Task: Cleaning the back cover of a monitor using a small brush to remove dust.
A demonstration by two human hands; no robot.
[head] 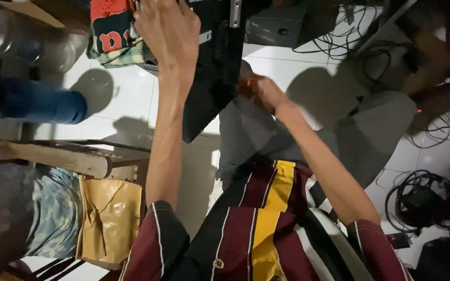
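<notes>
**Both hands on a dark panel above a tiled floor**

Striped shirt [256, 229], maroon with black, white and yellow bands, fills the bottom of the view, and both bare forearms reach up and away from it. Left hand [167, 31] lies flat on the dark panel [209, 78], its fingers [149, 15] spread and pressed against the top of it, just beside a red and green plaid cloth [111, 34]. Right hand [261, 92] is at the panel's right edge, curled around something small and orange; whether its fingers are clamped on that or only touching it I cannot tell, as the spot is blurred. The panel stands tilted, its lower corner hanging over grey trousers [246, 135] and the white tiled floor [121, 104].

To the left are a blue cylinder [42, 101], a clear plastic jug [22, 41], a wooden plank [53, 156] and a yellow-brown bag [111, 218]. To the right, black cables [417, 200] lie coiled on the tiles, and more cables [350, 36] trail near a grey box [277, 26].
</notes>
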